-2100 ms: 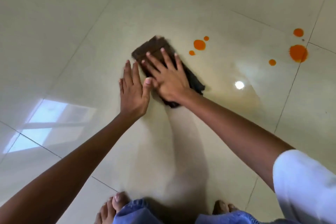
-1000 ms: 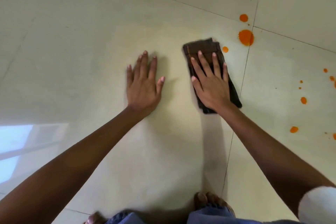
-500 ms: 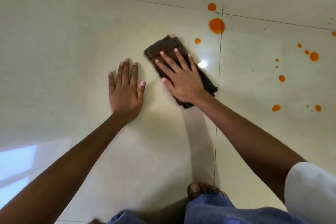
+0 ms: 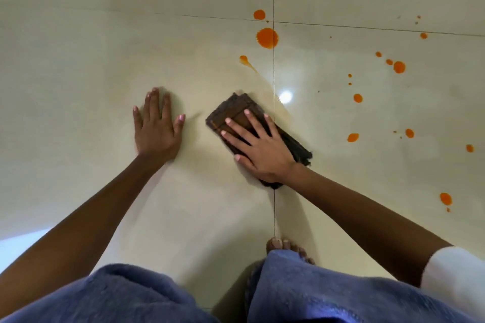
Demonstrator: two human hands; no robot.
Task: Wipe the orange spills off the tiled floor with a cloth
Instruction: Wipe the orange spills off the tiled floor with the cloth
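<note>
A folded dark brown cloth (image 4: 233,110) lies flat on the cream tiled floor (image 4: 78,60). My right hand (image 4: 258,148) presses on it with fingers spread and straight. My left hand (image 4: 157,128) rests flat on the bare tile to the left, apart from the cloth. Beyond the cloth, a large orange spill (image 4: 267,38) sits on a grout line, with a smaller drop (image 4: 259,14) above it. A smeared drop (image 4: 244,59) trails a faint orange streak toward the cloth. Several smaller orange drops (image 4: 399,67) dot the tile to the right.
My knees in blue fabric (image 4: 301,288) and bare toes (image 4: 282,245) fill the bottom edge. A lamp's bright reflection (image 4: 285,96) shines on the tile just right of the cloth. A window's reflection (image 4: 18,241) shows at the lower left.
My right hand has dragged the cloth back toward me, away from the large spill, smearing the small drop into a streak. The view has shifted, and my left hand stays flat on the floor.
</note>
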